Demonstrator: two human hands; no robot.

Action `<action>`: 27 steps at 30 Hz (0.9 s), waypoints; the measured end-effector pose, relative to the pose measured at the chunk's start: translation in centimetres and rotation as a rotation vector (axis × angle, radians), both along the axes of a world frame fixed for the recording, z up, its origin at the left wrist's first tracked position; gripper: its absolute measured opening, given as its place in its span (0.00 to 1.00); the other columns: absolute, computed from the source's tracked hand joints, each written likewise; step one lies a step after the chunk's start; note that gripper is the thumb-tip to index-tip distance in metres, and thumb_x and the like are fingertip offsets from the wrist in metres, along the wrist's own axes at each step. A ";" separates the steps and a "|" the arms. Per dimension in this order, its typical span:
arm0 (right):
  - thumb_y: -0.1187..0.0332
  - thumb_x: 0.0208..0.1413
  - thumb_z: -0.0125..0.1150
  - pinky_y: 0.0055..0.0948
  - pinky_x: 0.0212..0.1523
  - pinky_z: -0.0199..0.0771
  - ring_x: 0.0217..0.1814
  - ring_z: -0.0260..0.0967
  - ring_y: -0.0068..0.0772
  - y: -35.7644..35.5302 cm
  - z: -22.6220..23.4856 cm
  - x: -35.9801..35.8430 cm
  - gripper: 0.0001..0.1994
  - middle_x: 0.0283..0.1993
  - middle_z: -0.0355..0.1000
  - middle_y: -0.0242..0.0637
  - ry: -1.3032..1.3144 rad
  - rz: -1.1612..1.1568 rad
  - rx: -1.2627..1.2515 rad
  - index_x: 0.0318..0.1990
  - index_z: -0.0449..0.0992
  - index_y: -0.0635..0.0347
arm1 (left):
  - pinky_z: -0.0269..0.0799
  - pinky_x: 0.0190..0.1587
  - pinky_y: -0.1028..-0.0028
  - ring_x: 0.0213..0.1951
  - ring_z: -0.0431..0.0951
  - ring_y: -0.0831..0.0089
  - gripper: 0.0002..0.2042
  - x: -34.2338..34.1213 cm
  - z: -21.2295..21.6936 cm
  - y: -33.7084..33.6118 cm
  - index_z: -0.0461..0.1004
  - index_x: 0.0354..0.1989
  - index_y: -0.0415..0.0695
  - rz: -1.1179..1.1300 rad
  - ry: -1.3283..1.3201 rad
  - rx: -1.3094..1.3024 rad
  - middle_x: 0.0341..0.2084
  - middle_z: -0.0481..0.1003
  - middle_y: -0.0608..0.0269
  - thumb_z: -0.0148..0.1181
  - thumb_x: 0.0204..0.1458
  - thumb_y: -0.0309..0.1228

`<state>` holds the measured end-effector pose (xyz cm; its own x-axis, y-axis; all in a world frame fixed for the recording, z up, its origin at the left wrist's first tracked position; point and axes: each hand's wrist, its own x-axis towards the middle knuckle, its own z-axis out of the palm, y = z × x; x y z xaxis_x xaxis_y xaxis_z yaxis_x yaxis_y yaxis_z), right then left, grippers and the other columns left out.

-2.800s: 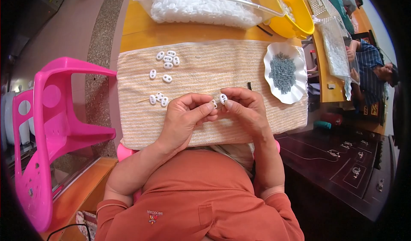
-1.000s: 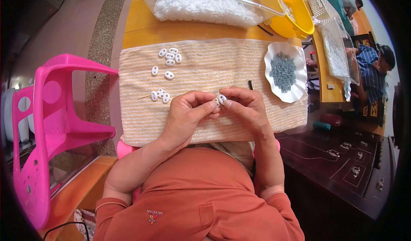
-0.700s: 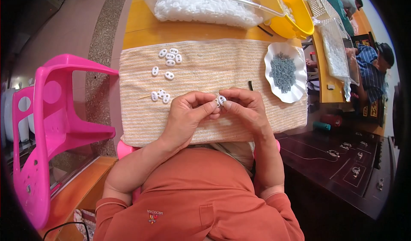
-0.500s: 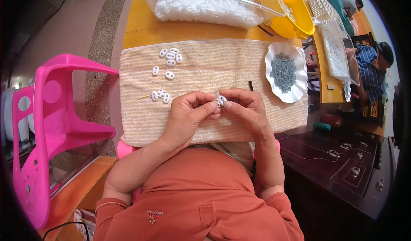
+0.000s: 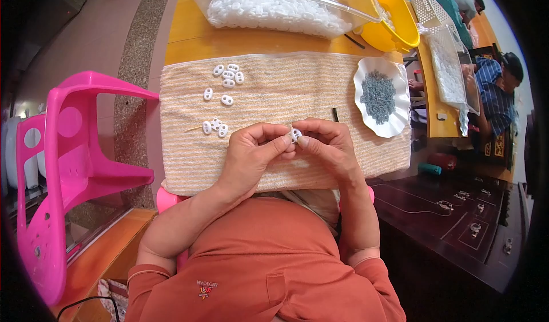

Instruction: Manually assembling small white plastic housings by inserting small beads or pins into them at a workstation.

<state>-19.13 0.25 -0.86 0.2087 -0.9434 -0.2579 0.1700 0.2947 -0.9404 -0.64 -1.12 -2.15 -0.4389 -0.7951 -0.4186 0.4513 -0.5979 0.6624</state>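
Between my two hands, over the striped towel (image 5: 274, 82), is a small white oval plastic piece with two holes (image 5: 295, 133). My left hand (image 5: 256, 150) pinches it from one side with thumb and forefinger. On the other side my right hand (image 5: 329, 146) grips it between thumb and fingertips. Anything smaller inside the pinch is hidden. Similar white pieces (image 5: 227, 100) lie on the towel ahead and to the left. A tight group of them (image 5: 215, 124) sits beside a thin yellowish stick (image 5: 194, 129).
A wavy white dish (image 5: 361, 102) of small grey-blue bits (image 5: 378, 96) stands right, near a short black strip (image 5: 335, 114). Beyond are a clear bin (image 5: 366, 14) of white pieces and a yellow basin (image 5: 403, 22). A pink chair (image 5: 54, 167) stands left; another person (image 5: 497, 90) sits far right.
Both hands stay in place around the white piece. It has tilted slightly between the fingertips, and the right fingers have shifted a little.
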 end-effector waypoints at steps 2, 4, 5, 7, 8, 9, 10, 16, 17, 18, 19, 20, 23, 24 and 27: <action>0.77 0.55 0.59 0.21 0.45 0.73 0.43 0.73 0.23 0.0 0.0 0.0 0.13 0.42 0.75 0.37 -0.021 -0.003 0.008 0.48 0.74 0.69 | 0.77 0.39 0.79 0.32 0.77 0.79 0.08 0.0 0.1 0.0 0.74 0.41 0.34 0.012 -0.001 -0.005 0.32 0.77 0.60 0.58 0.55 0.24; 0.77 0.55 0.59 0.22 0.45 0.74 0.43 0.73 0.23 0.0 0.0 0.1 0.13 0.42 0.75 0.37 -0.042 -0.007 0.015 0.48 0.74 0.69 | 0.77 0.39 0.79 0.32 0.78 0.79 0.08 -0.1 0.1 0.1 0.74 0.41 0.34 0.022 0.010 -0.011 0.32 0.77 0.60 0.59 0.55 0.24; 0.77 0.55 0.59 0.22 0.44 0.74 0.43 0.73 0.24 0.0 -0.2 0.1 0.13 0.42 0.75 0.37 -0.041 -0.007 -0.002 0.48 0.74 0.69 | 0.77 0.39 0.79 0.32 0.78 0.78 0.08 -0.1 0.1 0.1 0.73 0.41 0.35 0.031 0.020 -0.017 0.32 0.77 0.60 0.59 0.55 0.24; 0.77 0.55 0.59 0.22 0.44 0.74 0.42 0.73 0.24 0.0 -0.4 0.0 0.13 0.42 0.75 0.38 -0.039 -0.007 -0.020 0.48 0.74 0.69 | 0.77 0.39 0.79 0.32 0.78 0.78 0.08 -0.1 0.0 0.1 0.73 0.40 0.35 0.032 0.037 -0.008 0.32 0.77 0.60 0.59 0.54 0.24; 0.77 0.55 0.59 0.22 0.44 0.74 0.43 0.73 0.24 0.0 -0.5 -0.1 0.13 0.42 0.75 0.38 -0.040 -0.006 -0.026 0.48 0.74 0.69 | 0.77 0.39 0.79 0.32 0.78 0.78 0.08 -0.1 -0.1 0.1 0.73 0.40 0.35 0.033 0.053 0.002 0.32 0.77 0.60 0.59 0.54 0.24; 0.77 0.55 0.59 0.22 0.44 0.74 0.43 0.73 0.25 0.0 -0.5 -0.2 0.13 0.42 0.75 0.38 -0.040 -0.005 -0.032 0.48 0.74 0.69 | 0.77 0.39 0.79 0.32 0.78 0.78 0.08 -0.1 -0.1 0.2 0.73 0.40 0.35 0.033 0.053 0.000 0.32 0.77 0.60 0.59 0.54 0.24; 0.77 0.55 0.59 0.22 0.44 0.74 0.43 0.73 0.25 0.0 -0.5 -0.1 0.13 0.42 0.75 0.38 -0.040 -0.004 -0.034 0.48 0.74 0.69 | 0.78 0.39 0.78 0.32 0.78 0.77 0.06 -0.1 -0.2 0.2 0.72 0.39 0.37 0.027 0.061 0.001 0.32 0.77 0.59 0.59 0.54 0.23; 0.78 0.54 0.59 0.22 0.45 0.74 0.44 0.73 0.25 0.2 -0.2 0.0 0.13 0.43 0.75 0.38 -0.117 -0.016 -0.042 0.48 0.74 0.69 | 0.80 0.40 0.75 0.33 0.79 0.75 0.05 -0.1 -0.5 0.4 0.73 0.39 0.40 0.017 0.116 0.010 0.32 0.77 0.59 0.58 0.54 0.21; 0.78 0.54 0.60 0.22 0.45 0.74 0.44 0.73 0.25 0.3 -0.1 0.0 0.14 0.44 0.74 0.38 -0.135 -0.015 -0.045 0.48 0.74 0.69 | 0.80 0.40 0.75 0.33 0.79 0.74 0.05 -0.1 -0.5 0.4 0.73 0.38 0.40 0.018 0.132 0.016 0.32 0.77 0.59 0.58 0.54 0.21; 0.78 0.54 0.60 0.22 0.45 0.74 0.45 0.72 0.25 0.3 -0.1 -0.1 0.14 0.45 0.74 0.38 -0.153 -0.015 -0.047 0.48 0.74 0.69 | 0.80 0.40 0.75 0.33 0.79 0.74 0.05 -0.1 -0.4 0.4 0.73 0.38 0.40 0.018 0.132 0.014 0.32 0.77 0.59 0.58 0.54 0.21; 0.78 0.54 0.60 0.22 0.45 0.74 0.45 0.72 0.25 0.3 -0.1 -0.1 0.14 0.45 0.74 0.38 -0.153 -0.016 -0.049 0.48 0.74 0.69 | 0.79 0.40 0.76 0.34 0.79 0.75 0.06 -0.1 -0.4 0.3 0.73 0.39 0.39 0.008 0.155 0.024 0.33 0.77 0.59 0.59 0.53 0.22; 0.77 0.54 0.61 0.22 0.45 0.73 0.45 0.72 0.25 0.4 -0.1 -0.2 0.14 0.45 0.73 0.37 -0.161 -0.009 -0.051 0.48 0.74 0.69 | 0.79 0.40 0.77 0.34 0.78 0.76 0.06 -0.1 -0.4 0.3 0.73 0.39 0.38 -0.003 0.178 0.033 0.34 0.77 0.60 0.60 0.53 0.22; 0.76 0.54 0.61 0.22 0.45 0.72 0.45 0.71 0.24 0.4 -0.3 -0.2 0.14 0.44 0.72 0.37 -0.176 0.000 -0.067 0.48 0.74 0.69 | 0.79 0.41 0.77 0.35 0.78 0.76 0.06 -0.2 -0.3 0.2 0.73 0.39 0.38 -0.024 0.209 0.028 0.35 0.77 0.60 0.59 0.53 0.22; 0.75 0.54 0.62 0.22 0.45 0.71 0.44 0.70 0.24 0.4 -0.3 -0.1 0.14 0.44 0.71 0.36 -0.183 0.001 -0.079 0.48 0.74 0.69 | 0.79 0.41 0.77 0.35 0.78 0.76 0.06 -0.1 -0.3 0.1 0.73 0.39 0.38 -0.023 0.209 0.026 0.35 0.77 0.60 0.59 0.53 0.22; 0.74 0.54 0.62 0.21 0.44 0.69 0.43 0.68 0.24 0.4 -0.7 0.1 0.14 0.43 0.69 0.36 -0.225 0.008 -0.148 0.47 0.75 0.68 | 0.79 0.41 0.77 0.36 0.78 0.76 0.06 0.0 -0.4 0.0 0.72 0.39 0.39 -0.054 0.256 0.023 0.35 0.76 0.61 0.59 0.54 0.22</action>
